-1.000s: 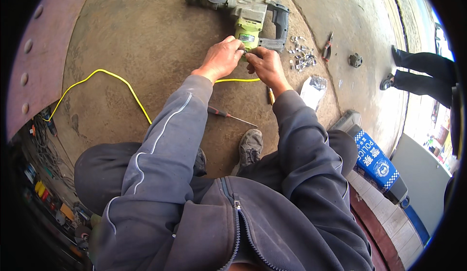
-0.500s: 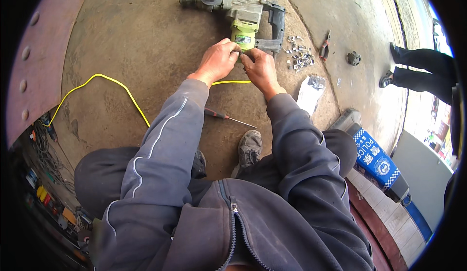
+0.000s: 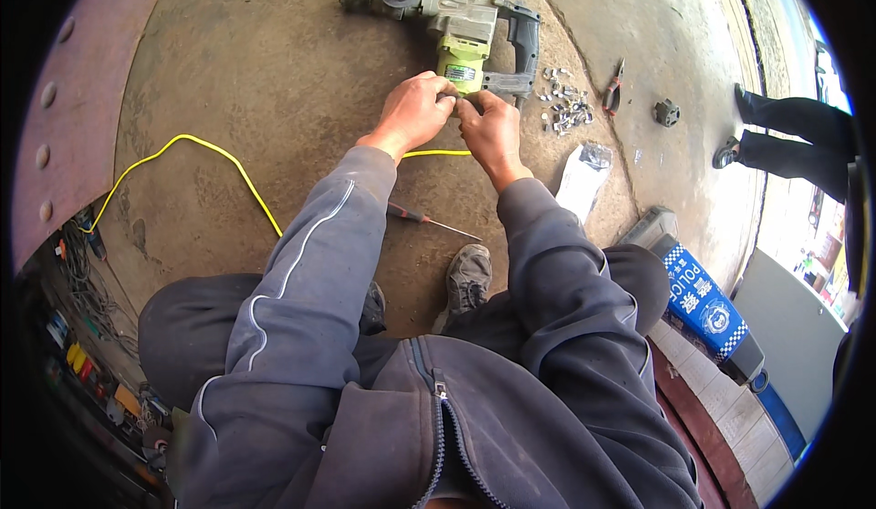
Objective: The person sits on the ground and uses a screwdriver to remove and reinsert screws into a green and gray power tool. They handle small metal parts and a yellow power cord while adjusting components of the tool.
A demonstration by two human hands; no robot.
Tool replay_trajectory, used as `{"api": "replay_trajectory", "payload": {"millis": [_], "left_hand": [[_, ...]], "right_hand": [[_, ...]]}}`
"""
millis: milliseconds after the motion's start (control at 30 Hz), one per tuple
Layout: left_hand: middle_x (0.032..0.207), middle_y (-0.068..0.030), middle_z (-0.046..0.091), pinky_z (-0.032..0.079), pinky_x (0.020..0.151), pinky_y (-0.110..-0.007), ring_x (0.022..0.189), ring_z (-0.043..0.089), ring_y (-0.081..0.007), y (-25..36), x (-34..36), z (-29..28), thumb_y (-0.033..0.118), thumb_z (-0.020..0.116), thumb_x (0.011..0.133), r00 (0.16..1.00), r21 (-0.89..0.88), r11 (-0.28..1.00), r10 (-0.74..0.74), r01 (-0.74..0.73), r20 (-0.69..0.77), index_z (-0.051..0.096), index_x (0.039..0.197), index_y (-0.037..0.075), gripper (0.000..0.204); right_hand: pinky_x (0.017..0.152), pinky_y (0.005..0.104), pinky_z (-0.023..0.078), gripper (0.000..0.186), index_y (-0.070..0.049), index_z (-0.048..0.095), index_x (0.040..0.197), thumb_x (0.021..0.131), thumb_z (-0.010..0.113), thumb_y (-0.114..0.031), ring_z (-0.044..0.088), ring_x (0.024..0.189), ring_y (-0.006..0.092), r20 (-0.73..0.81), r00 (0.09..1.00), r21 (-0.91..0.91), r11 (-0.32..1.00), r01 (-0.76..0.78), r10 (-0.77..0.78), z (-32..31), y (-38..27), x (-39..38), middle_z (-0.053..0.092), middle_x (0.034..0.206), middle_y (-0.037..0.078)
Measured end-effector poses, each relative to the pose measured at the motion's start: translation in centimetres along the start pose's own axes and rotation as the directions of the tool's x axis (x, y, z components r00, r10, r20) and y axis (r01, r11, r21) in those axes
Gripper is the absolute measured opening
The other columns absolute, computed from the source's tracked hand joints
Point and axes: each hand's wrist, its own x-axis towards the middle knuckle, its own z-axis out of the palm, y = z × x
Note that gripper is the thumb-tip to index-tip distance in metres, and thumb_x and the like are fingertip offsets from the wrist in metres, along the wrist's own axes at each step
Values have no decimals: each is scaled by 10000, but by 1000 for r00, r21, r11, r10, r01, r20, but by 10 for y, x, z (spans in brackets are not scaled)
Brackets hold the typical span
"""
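A green and grey rotary hammer drill [image 3: 461,51] lies on the concrete, its chuck pointing left and its black rear handle to the right. At its near motor end my left hand [image 3: 415,112] and my right hand [image 3: 491,135] meet, thumbs and fingers closed together. Whatever sits between the fingertips is hidden. A screwdriver [image 3: 429,220] with a red and black handle rests on the floor below my wrists. Right of the drill is a scatter of small shiny metal pieces [image 3: 568,112], with a clear and white plastic bag [image 3: 584,176] nearer to me.
Pliers [image 3: 614,87] and a dark round part [image 3: 666,112] lie farther right, near a standing person's legs [image 3: 789,130]. A yellow cord [image 3: 228,155] runs across the left floor. Cables and tools [image 3: 87,290] crowd the left edge. A blue and grey panel [image 3: 707,304] stands lower right.
Both hands stay at the drill's motor end, with only a slight shift of the fingers. The whole view has moved a little.
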Motion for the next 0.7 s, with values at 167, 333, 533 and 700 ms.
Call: {"api": "replay_trajectory", "payload": {"millis": [167,333,533,700], "left_hand": [[1102,-145,765,585,907,-475,1045,742,-380,3,1,0,204,741,970,1000,42,999,-6,7,-5,815,1092,45,214],[1093,-139,767,583,894,-487,1039,742,-379,9,2,-2,228,747,971,1000,101,995,-25,24,8,820,1085,50,224],[1106,-175,781,590,936,-522,1076,748,-397,22,7,-4,252,743,969,992,153,983,-112,102,60,831,1085,61,241],[1111,-189,794,584,927,-517,1068,746,-414,28,5,-3,229,750,950,994,206,973,-112,106,16,841,1047,41,231]], "right_hand": [[623,338,624,247,74,804,1085,1013,740,-154,778,662,172,93,979,104,976,-191,181,-2,-1,6,793,800,130],[618,340,637,246,101,788,1089,1013,738,-127,785,664,183,140,941,123,938,-326,308,-8,-18,11,795,801,145],[573,329,639,199,118,761,1044,1012,735,-76,788,684,199,213,865,367,783,-502,454,-16,-23,13,799,849,151],[579,333,638,193,101,773,1041,996,735,-83,781,678,188,188,899,333,836,-436,395,-11,-19,11,799,831,147]]}}
